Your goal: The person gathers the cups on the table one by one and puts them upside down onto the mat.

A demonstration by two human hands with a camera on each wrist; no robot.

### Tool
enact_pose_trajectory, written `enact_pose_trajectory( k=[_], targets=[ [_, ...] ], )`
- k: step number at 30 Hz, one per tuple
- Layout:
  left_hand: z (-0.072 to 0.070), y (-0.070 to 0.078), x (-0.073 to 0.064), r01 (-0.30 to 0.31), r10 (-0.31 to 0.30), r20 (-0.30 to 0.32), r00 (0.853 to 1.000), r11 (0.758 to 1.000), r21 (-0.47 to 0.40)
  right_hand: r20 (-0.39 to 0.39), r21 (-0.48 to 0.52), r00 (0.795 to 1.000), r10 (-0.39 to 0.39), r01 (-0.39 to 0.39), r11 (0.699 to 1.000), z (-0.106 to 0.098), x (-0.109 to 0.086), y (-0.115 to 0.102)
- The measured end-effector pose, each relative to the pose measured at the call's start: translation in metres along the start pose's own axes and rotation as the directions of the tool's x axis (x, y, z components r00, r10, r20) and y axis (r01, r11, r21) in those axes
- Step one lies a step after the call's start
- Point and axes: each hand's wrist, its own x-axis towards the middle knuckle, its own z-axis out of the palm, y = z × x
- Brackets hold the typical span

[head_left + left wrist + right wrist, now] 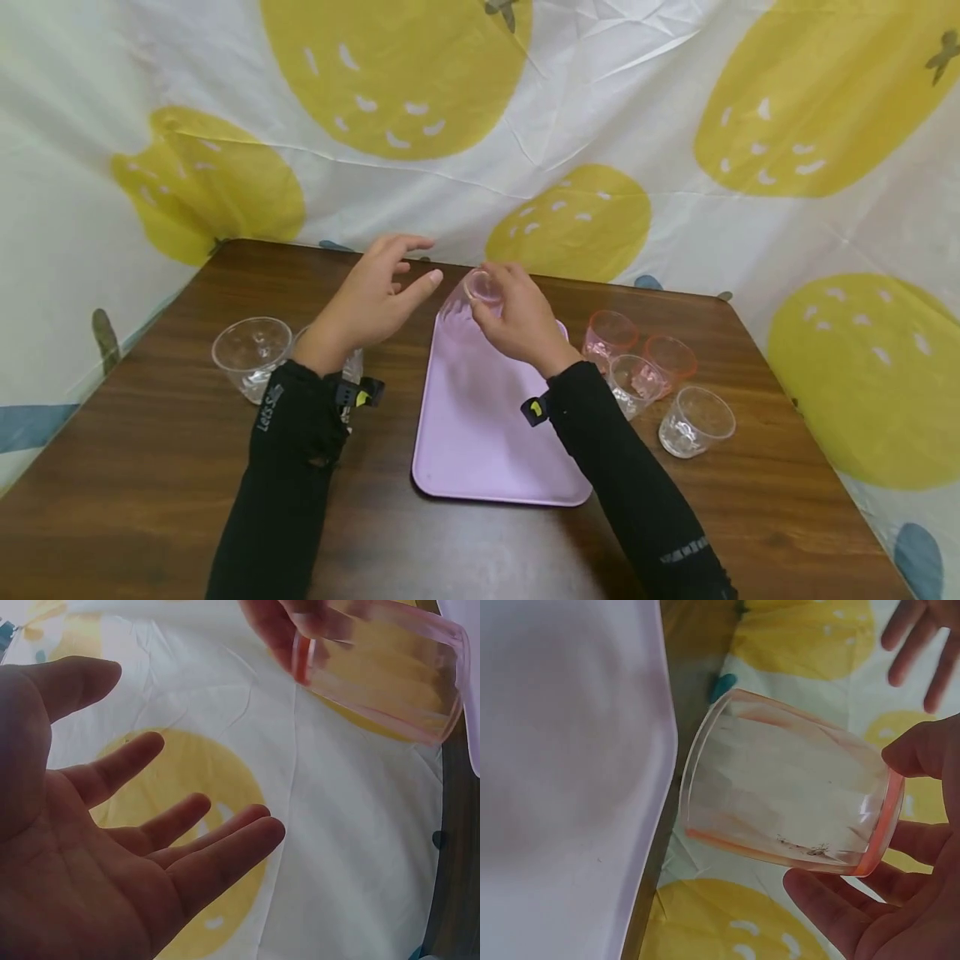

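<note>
My right hand [517, 321] grips a clear pinkish plastic cup [795, 787] by its orange-red rim, thumb on one side and fingers on the other. In the head view this cup [455, 304] is at the far left corner of a lilac tray [495, 450]; whether its base touches the tray I cannot tell. To the left, my left hand [371, 296] is raised with nothing in it. Its fingers are spread and slightly bent in the left wrist view, apart from the cup.
Right of the tray stand two red-rimmed cups [611, 332] and two clear cups [696, 423], close together. On the left is a clear cup [251, 358], with another clear piece [355, 364] partly hidden by my left wrist. A patterned cloth [450, 200] hangs behind the wooden table [360, 533].
</note>
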Motion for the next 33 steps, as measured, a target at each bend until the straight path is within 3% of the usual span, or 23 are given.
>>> enact_pose_trajectory(
  k=[18,33],
  targets=[
    [0.006,-0.002,0.005,0.015,-0.019,0.055,0.998,0.998,0.068,0.131,-0.119,0.991,0.038,-0.022,0.993,0.016,0.007,0.013],
    [0.007,0.0,0.004,0.031,-0.036,0.064,0.997,0.997,0.067,0.167,-0.167,0.986,0.025,0.003,0.986,0.019,0.012,0.017]
  ],
)
